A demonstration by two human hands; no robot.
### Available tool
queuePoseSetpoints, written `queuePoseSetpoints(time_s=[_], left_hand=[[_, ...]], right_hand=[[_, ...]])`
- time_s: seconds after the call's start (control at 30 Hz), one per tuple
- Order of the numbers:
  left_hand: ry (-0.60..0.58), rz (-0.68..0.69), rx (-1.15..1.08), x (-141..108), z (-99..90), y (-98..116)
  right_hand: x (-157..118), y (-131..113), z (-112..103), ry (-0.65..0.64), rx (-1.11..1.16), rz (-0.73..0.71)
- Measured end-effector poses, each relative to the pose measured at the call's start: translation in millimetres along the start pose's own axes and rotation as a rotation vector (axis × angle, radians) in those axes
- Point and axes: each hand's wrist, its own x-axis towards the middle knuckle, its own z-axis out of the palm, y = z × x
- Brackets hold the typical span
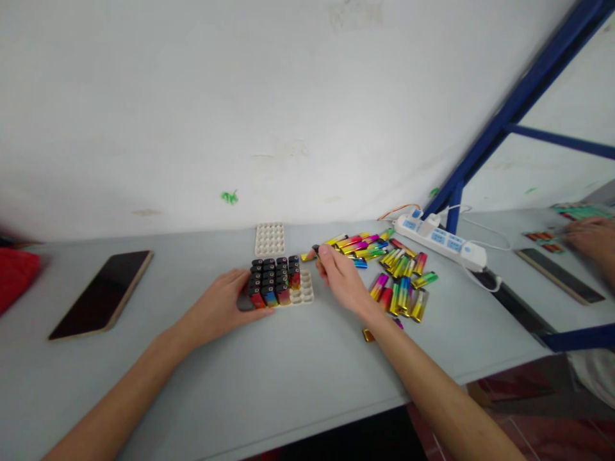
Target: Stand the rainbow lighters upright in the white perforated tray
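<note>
Several black-topped, metallic-coloured cylinders (pixel 269 282) stand upright in rows in a white tray (pixel 307 291), whose right-hand holes show bare. My left hand (pixel 225 301) is wrapped round the left side and front corner of this tray and its cylinders. To the right of the tray, my right hand (pixel 339 272) pinches one black-ended cylinder (pixel 316 250) between thumb and fingers. Beyond and beside that hand lies a loose pile of shiny multicoloured cylinders (pixel 403 262). A second white tray (pixel 270 239), with nothing in its holes, lies near the wall.
On the left lie a dark phone (pixel 103 291) and a red object (pixel 16 275). A white power strip (pixel 439 240) with cables sits at the back right, by a blue metal frame (pixel 454 205). Another person's hand (pixel 593 237) is at the far right.
</note>
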Motion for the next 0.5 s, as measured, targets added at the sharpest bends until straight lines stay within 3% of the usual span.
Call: queuePoseSetpoints(time_s=[0.1, 0.2, 0.37, 0.5], left_hand=[[-0.003, -0.023, 0.001, -1, -0.9, 2], [0.004, -0.022, -0.007, -2, -1.9, 6], [0.012, -0.023, -0.002, -3, -0.6, 5], [0.025, -0.002, -0.013, -4, 1.0, 1]], right_hand=[[-5, -7, -5, 0.016, -0.307, -0.25], [-9, -13, -6, 0.017, -0.444, -0.397], [-12, -12, -3, -0.004, -0.405, -0.42], [-12, -5, -1, -0.1, -0.38, -0.379]])
